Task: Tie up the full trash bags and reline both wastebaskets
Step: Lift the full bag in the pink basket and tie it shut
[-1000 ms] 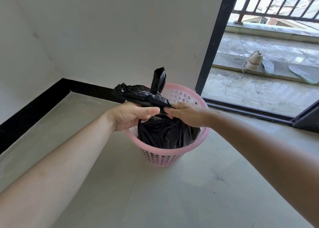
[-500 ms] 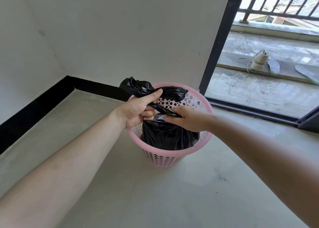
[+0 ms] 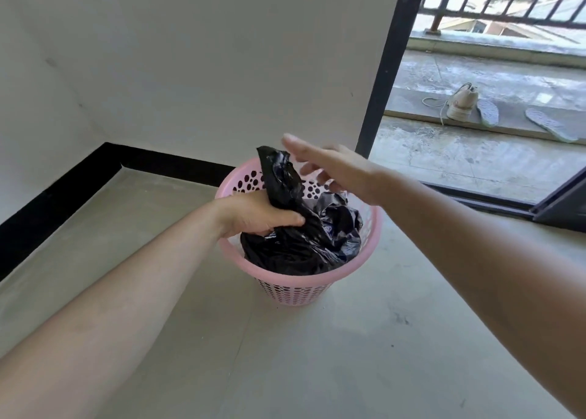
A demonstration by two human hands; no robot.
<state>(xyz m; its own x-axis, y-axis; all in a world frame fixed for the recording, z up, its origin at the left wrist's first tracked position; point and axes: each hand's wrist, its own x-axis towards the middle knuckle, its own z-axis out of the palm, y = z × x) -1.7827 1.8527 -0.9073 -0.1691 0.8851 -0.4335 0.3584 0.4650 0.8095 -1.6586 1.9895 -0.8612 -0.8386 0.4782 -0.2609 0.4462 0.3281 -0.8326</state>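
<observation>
A pink perforated wastebasket stands on the grey floor near the room's corner. Inside it sits a full black trash bag. My left hand is closed around the bag's gathered neck at the basket's left rim, and a twisted end of black plastic sticks up above my fist. My right hand hovers over the far rim with its fingers spread, holding nothing. Only this one wastebasket is in view.
White walls with a black skirting meet in the corner at left. A black door frame opens to a balcony at right, where a shoe and insoles lie below a railing. Bare floor lies in front of the basket.
My right hand has let go of the bag and lifted up with its fingers spread. My left hand now grips the bag's neck alone, with the loose end standing upright.
</observation>
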